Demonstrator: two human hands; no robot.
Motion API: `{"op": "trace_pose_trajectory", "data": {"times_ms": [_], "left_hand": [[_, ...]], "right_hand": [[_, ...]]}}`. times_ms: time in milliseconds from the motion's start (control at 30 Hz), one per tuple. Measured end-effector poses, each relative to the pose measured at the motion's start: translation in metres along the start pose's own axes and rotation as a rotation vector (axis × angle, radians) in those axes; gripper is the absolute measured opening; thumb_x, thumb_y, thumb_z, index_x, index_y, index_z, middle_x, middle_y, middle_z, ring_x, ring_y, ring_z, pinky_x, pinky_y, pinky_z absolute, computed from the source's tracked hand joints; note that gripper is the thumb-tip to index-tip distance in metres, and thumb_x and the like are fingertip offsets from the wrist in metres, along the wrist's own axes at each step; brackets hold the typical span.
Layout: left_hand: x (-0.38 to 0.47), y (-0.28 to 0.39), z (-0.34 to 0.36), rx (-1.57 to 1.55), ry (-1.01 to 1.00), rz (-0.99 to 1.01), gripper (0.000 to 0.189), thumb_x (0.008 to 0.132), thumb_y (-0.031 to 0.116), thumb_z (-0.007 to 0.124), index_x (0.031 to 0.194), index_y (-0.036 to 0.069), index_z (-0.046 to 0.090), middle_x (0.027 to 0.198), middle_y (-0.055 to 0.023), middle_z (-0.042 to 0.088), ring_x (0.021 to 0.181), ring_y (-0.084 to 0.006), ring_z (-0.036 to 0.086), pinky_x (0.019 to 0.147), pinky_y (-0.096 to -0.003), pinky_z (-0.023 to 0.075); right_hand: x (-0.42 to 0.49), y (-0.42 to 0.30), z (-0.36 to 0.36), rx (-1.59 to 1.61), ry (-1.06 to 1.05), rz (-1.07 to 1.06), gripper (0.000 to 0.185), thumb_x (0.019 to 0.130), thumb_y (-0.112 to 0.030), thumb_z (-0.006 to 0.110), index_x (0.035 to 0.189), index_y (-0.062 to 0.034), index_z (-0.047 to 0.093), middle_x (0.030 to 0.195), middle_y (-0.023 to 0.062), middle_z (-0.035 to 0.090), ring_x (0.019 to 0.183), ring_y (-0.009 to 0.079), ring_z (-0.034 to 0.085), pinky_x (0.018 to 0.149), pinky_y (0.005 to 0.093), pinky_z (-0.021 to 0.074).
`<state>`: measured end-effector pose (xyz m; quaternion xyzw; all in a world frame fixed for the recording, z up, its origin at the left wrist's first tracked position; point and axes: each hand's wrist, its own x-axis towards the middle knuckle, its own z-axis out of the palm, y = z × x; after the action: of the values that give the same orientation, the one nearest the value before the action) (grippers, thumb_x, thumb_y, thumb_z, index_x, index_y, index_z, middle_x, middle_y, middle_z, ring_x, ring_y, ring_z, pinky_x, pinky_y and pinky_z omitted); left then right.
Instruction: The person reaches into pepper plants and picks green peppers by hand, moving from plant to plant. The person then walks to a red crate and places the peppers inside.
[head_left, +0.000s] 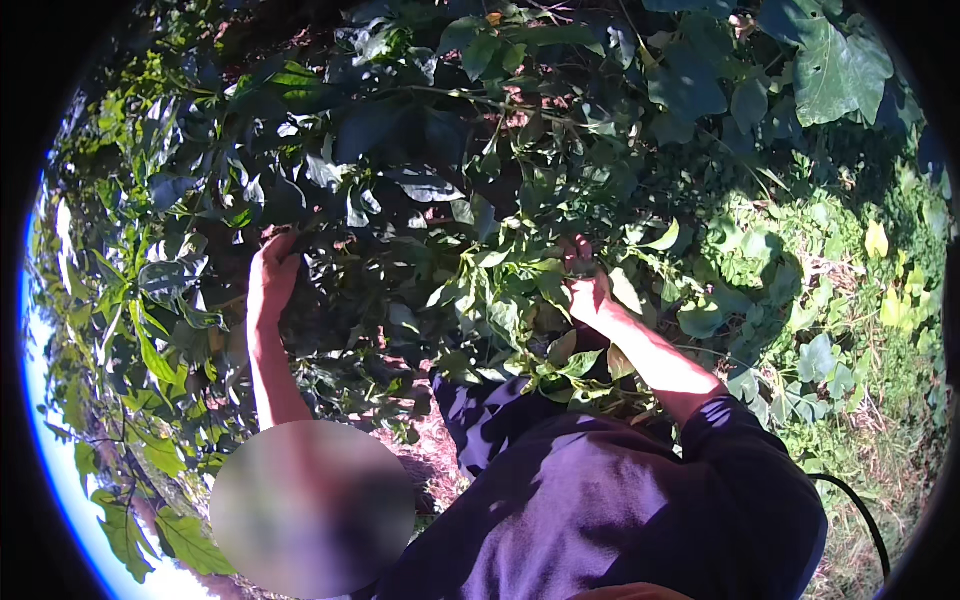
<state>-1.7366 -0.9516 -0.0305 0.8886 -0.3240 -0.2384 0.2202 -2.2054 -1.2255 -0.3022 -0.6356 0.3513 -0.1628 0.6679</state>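
Observation:
My left hand (274, 276) reaches into shaded foliage on the left, with its fingers bent. Small dark bits show by its fingertips, and whether it grips anything is unclear. On the right, my right hand (587, 281) is among the pale green leaves of a leafy plant (495, 281). Leaves and hard shadow break up the outline of its fingers, so I cannot make out what they hold. A pale leaf (625, 291) lies right beside that wrist. Glossy dark leaves (427, 185) fill the space between the hands.
Large lobed leaves (840, 71) hang at upper right. Sunlit low vines and grass (832, 300) cover the right side. Reddish soil (431, 442) shows near my dark clothing (555, 495). A black cable (862, 510) curves at lower right. A blurred disc covers the lower left.

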Motion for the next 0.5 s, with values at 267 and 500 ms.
{"op": "trace_pose_trajectory", "data": {"times_ms": [267,500], "left_hand": [[0.151,0.249,0.139,0.678,0.161,0.712,0.079,0.086,0.021,0.083,0.155,0.007,0.049,0.153,-0.0173,0.057,0.148,-0.0348,0.047,0.124,-0.0437,0.0376],[0.200,0.235,0.187,0.914,-0.364,0.550,0.050,0.081,0.020,0.083,0.130,0.015,0.070,0.126,-0.0114,0.070,0.122,-0.0358,0.067,0.103,-0.0477,0.0549]], "right_hand": [[-0.077,0.008,-0.011,-0.565,-0.212,-0.171,0.088,0.090,-0.017,0.071,0.167,-0.0163,0.029,0.172,0.0146,0.027,0.151,0.0386,0.041,0.115,0.0498,0.0473],[-0.132,0.028,-0.004,-0.693,-0.318,-0.224,0.091,0.095,-0.038,0.070,0.168,-0.0078,0.025,0.170,0.0201,0.030,0.154,0.0405,0.036,0.119,0.0490,0.0444]]}}
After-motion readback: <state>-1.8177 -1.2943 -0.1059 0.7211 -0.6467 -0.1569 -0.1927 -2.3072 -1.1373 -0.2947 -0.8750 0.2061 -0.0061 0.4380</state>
